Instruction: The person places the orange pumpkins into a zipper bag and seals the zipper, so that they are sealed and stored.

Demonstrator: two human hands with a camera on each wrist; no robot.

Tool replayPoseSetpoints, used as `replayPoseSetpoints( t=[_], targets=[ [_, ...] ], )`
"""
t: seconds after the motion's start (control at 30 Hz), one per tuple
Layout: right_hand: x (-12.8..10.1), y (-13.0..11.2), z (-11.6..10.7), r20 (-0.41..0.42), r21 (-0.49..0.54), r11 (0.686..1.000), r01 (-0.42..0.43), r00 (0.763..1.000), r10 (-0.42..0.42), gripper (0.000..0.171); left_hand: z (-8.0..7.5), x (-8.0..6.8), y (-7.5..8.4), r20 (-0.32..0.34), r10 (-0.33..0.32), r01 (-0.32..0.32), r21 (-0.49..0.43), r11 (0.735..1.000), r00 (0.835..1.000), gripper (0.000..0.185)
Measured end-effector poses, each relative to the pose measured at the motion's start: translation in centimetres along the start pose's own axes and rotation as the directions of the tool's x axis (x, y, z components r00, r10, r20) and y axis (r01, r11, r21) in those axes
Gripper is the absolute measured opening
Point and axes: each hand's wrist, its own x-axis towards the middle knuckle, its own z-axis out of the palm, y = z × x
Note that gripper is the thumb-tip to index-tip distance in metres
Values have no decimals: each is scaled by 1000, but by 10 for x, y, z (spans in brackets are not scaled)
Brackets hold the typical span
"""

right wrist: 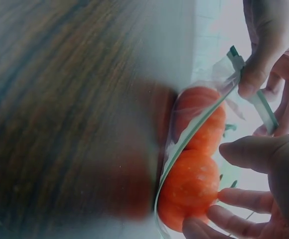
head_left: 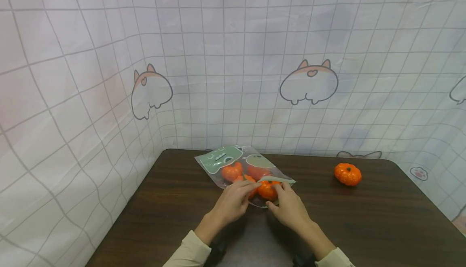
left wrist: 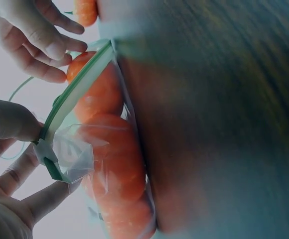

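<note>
A clear zip bag (head_left: pixel 251 153) with green cartoon print lies on the table, holding several small orange pumpkins (head_left: pixel 231 171). My left hand (head_left: pixel 234 197) pinches the bag's green zip edge beside the pale slider (left wrist: pixel 46 151), thumb on one side and fingers on the other. At the bag's mouth, the fingertips of my right hand (head_left: pixel 291 206) touch the nearest pumpkin (right wrist: pixel 189 184), fingers fairly straight and thumb apart from it. The mouth gapes around that pumpkin, as the right wrist view shows.
Another orange pumpkin (head_left: pixel 348 174) sits by itself on the dark wooden table (head_left: pixel 367 218), toward the back right. White grid-patterned cloth (head_left: pixel 233 77) with cartoon dogs hangs behind the table and along its left side.
</note>
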Motion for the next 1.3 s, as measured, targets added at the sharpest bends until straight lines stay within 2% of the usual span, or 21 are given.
replayPoseSetpoints(
  t=[0.23, 0.57, 0.77, 0.93, 1.3],
  targets=[
    [1, 1, -1, 30, 35, 999, -20, 999, 19, 48, 1, -1, -1, 21, -19, 20, -52, 998, 1000, 52],
    [3, 1, 1, 69, 59, 997, -48, 997, 44, 53, 2, -2, -3, 1, 17, -16, -112, 994, 1000, 47],
    [3, -1, 2, 127, 57, 998, -39, 991, 31, 58, 1, -2, -2, -4, 35, -35, -108, 994, 999, 43],
    [2, -2, 3, 184, 48, 998, -51, 982, 41, 64, 1, -2, -2, 14, 34, -32, -105, 994, 999, 52],
    [7, 7, 4, 219, 124, 992, 4, 975, -31, 66, 1, -2, -3, 32, 32, -29, -90, 996, 999, 57]
  ],
)
